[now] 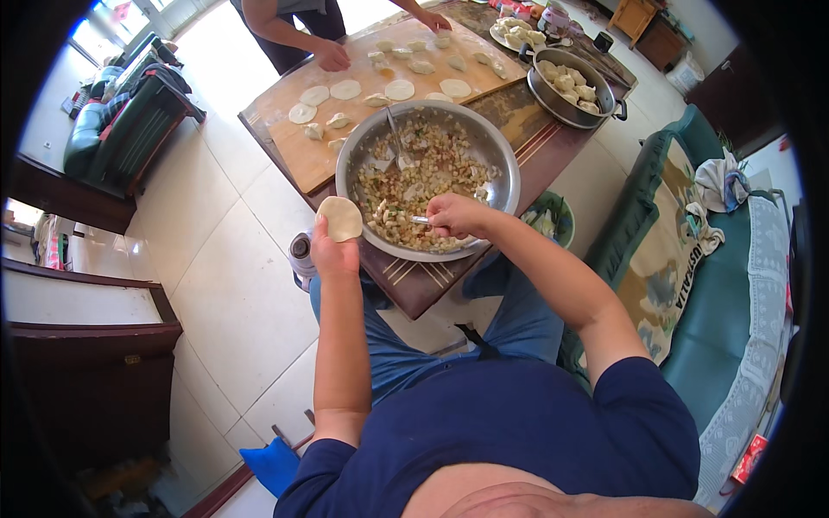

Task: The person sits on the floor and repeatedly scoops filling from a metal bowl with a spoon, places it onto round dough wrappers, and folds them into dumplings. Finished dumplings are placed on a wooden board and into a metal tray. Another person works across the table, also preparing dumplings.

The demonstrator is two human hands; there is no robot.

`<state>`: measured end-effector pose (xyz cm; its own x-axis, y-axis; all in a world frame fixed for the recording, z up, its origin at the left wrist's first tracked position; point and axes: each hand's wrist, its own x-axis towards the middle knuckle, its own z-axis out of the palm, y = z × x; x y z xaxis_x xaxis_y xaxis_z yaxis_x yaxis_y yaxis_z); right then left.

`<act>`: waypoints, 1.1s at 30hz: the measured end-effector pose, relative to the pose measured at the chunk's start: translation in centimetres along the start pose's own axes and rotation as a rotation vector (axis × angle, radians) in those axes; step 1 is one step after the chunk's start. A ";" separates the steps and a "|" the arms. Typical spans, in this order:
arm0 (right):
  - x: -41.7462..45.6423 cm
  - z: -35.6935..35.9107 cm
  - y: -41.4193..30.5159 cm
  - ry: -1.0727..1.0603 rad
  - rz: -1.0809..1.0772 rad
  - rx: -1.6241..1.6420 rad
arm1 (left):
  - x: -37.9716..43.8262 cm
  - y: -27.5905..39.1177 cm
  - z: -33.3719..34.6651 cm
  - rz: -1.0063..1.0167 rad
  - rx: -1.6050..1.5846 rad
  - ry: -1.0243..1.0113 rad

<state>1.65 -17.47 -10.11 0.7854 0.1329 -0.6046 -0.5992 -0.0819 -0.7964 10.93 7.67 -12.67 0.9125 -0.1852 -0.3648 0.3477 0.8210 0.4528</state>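
A round dough wrapper lies flat on the fingers of my left hand, at the left rim of a large steel bowl. Chopped filling covers much of the bowl's bottom. Over the bowl's near part, my right hand grips a metal utensil's handle; its far end is hard to make out in the filling. A second metal spoon leans inside the bowl at the back left. Behind it, a wooden board carries several wrappers and folded dumplings.
Another person's hands are over the board's far side. A steel steamer pot with dumplings and a plate of dumplings stand at the back right. A green basin sits below the table's right edge. A green sofa is at the right.
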 end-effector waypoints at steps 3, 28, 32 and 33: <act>-2.7 1.1 -2.6 0.114 -0.098 -0.080 | -0.2 -1.7 0.8 0.021 0.039 0.019; -7.4 2.1 -1.0 0.511 -0.560 0.035 | -0.3 -6.5 4.0 -0.316 -0.098 -0.083; -7.6 1.9 -0.6 0.893 -0.758 -0.646 | -0.3 -6.3 4.4 -0.329 -0.063 -0.100; -8.0 2.4 -1.4 0.909 -0.769 -0.691 | -0.3 -6.3 4.5 -0.328 -0.052 -0.117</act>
<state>-4.21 -16.01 -4.14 0.8654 -0.2971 0.4034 0.0162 -0.7881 -0.6153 9.43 0.13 -11.79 0.7736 -0.5018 -0.3870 0.6177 0.7333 0.2840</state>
